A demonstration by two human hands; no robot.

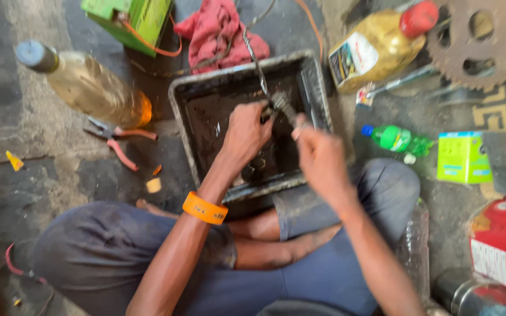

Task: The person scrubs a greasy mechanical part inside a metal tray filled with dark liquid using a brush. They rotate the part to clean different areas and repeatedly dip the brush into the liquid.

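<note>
I sit cross-legged on the floor over a black, oily rectangular tray (pixel 317 88). My left hand (pixel 246 131), with an orange wristband, grips one end of a small dark metal part (pixel 281 104) above the tray. My right hand (pixel 318 153) holds the other side of that part, fingers closed around it. A twisted grey cable (pixel 253 55) runs from the part up and away over the tray's far rim. The image is blurred, so the part's exact shape is unclear.
Red-handled pliers (pixel 118 140) lie left of the tray, near a large amber bottle (pixel 92 88). A red rag (pixel 218 32) and green box (pixel 130 20) lie beyond. At right: a yellow oil jug (pixel 376 50), rusty sprocket (pixel 475 41), small green bottle (pixel 399 139), green carton (pixel 462 157), red container (pixel 505 246).
</note>
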